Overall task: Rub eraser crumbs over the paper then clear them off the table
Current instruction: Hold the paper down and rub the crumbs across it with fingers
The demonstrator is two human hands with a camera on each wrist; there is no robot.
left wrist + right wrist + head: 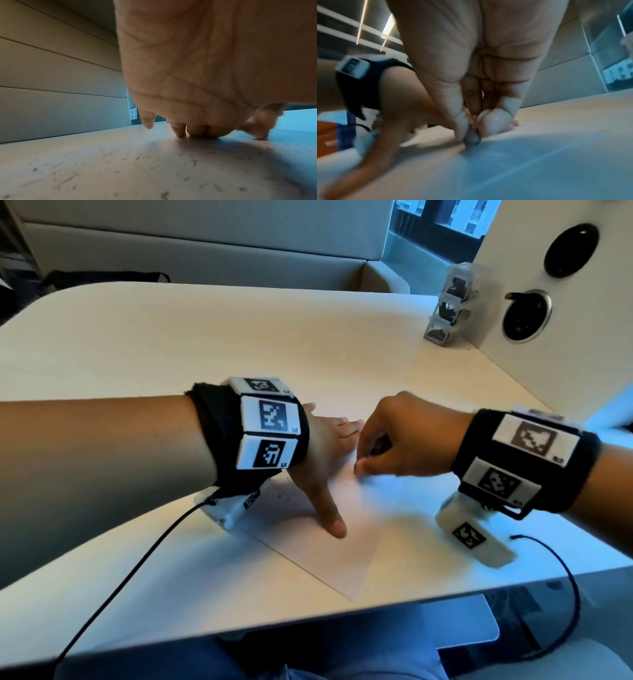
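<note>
A white sheet of paper (342, 559) lies at an angle on the pale table (205, 337). My left hand (329, 446) presses flat on it with straight, spread fingers. Dark eraser crumbs (137, 158) are scattered over the sheet under the left palm (188, 67). My right hand (359, 470) is curled just right of the left one, fingertips down on the paper. In the right wrist view its thumb and fingers pinch a small greyish eraser (471, 139) that touches the sheet. In the head view the eraser is hidden by the fingers.
A stack of clear plastic boxes (448, 306) stands at the back right against a white panel with round sockets (527, 316). Black cables (137, 559) trail off the table's near edge. An upholstered bench (205, 251) runs behind the table.
</note>
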